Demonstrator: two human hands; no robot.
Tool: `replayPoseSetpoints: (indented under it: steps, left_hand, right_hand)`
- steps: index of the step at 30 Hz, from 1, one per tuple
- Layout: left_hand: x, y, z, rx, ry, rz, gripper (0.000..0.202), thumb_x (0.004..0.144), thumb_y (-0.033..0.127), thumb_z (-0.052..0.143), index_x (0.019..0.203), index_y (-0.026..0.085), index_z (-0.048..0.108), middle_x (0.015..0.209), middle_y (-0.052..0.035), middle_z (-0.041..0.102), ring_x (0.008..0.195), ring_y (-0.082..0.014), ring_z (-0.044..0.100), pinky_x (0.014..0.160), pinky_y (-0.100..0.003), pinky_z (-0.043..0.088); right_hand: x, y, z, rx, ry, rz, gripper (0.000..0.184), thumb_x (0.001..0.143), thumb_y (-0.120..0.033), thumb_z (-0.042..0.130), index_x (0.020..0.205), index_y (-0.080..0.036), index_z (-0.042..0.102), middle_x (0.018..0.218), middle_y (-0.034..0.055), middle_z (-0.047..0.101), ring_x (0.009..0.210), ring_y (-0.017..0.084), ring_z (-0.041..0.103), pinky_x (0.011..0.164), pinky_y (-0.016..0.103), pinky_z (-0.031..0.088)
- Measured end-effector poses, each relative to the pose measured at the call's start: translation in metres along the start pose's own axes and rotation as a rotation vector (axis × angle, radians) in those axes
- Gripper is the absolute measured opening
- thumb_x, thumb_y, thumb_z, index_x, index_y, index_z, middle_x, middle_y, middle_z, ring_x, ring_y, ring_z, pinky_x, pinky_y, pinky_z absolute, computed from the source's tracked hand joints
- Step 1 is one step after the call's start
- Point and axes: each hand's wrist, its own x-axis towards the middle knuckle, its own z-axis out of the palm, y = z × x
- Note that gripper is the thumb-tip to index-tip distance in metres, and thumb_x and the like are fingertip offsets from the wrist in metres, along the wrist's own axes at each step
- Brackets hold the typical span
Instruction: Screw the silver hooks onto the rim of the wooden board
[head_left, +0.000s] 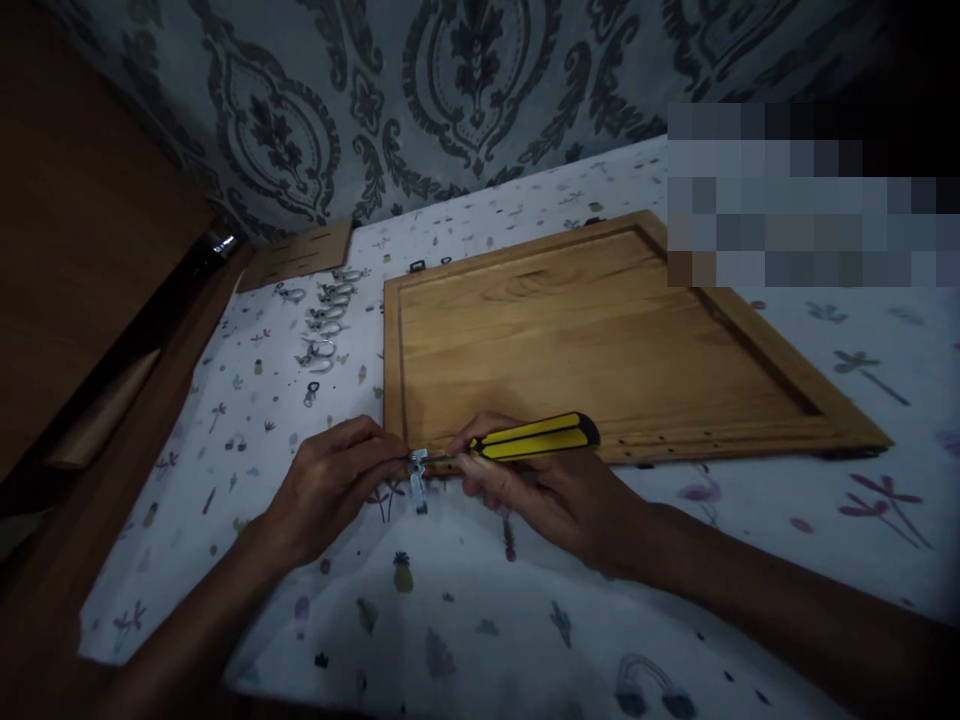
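A wooden cabinet door (525,350) lies flat on a patterned white cloth. At its near left corner, a metal cabinet hinge (420,485) sits on the edge, with its arm hanging toward me. My left hand (330,485) is closed, fingertips pinched at the hinge's left side; what lies right between them is hidden. A yellow and black screwdriver (532,437) is held in my right hand (547,500), fingers wrapped about the handle's front end. Its shaft points left, nearly level, and its tip meets the hinge.
Several metal hinges (324,325) are lined up on the cloth (337,620) left of the door. Behind them lies a brown slotted board (300,254). Dark wooden furniture (90,230) borders the left side; a patterned backdrop (480,80) rises behind. A blurred patch covers the upper right.
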Motion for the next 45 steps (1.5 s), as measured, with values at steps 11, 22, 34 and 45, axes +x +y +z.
replayPoseSetpoints:
  steps: [11, 22, 34, 45]
  left_hand:
    - [0.004, 0.006, 0.0, 0.019, 0.002, 0.027, 0.018, 0.098, 0.013, 0.056, 0.107, 0.014, 0.071, 0.088, -0.0058, 0.066, 0.072, -0.0113, 0.066, 0.063, -0.019, 0.054]
    - [-0.002, 0.003, -0.002, -0.001, 0.006, 0.057, 0.019, 0.095, 0.017, 0.064, 0.113, 0.017, 0.067, 0.081, -0.0016, 0.065, 0.068, -0.0112, 0.062, 0.061, -0.021, 0.051]
    - [0.003, 0.01, 0.004, 0.195, 0.026, 0.092, 0.013, 0.101, 0.018, 0.053, 0.101, 0.015, 0.066, 0.08, -0.0034, 0.067, 0.068, -0.012, 0.064, 0.061, -0.021, 0.051]
    - [0.005, 0.011, 0.0, 0.195, 0.012, 0.078, 0.01, 0.101, 0.016, 0.053, 0.102, 0.015, 0.063, 0.079, -0.0016, 0.064, 0.067, -0.0107, 0.062, 0.06, -0.019, 0.049]
  right_hand:
    - [0.001, -0.001, 0.0, 0.006, -0.006, 0.027, 0.024, 0.105, -0.032, 0.043, 0.092, -0.018, 0.057, 0.076, -0.0002, 0.058, 0.062, 0.009, 0.057, 0.056, 0.02, 0.047]
    - [0.001, 0.0, 0.0, -0.007, -0.006, 0.034, 0.024, 0.105, -0.033, 0.044, 0.092, -0.018, 0.058, 0.076, 0.0003, 0.058, 0.063, 0.01, 0.058, 0.055, 0.021, 0.047]
    - [0.0, 0.001, 0.0, -0.011, -0.001, 0.019, 0.023, 0.104, -0.031, 0.043, 0.091, -0.018, 0.058, 0.078, 0.002, 0.061, 0.065, 0.011, 0.059, 0.056, 0.022, 0.049]
    - [0.001, -0.002, -0.002, -0.024, -0.002, 0.008, 0.023, 0.104, -0.031, 0.044, 0.088, -0.019, 0.056, 0.077, 0.0014, 0.06, 0.063, 0.011, 0.058, 0.056, 0.021, 0.048]
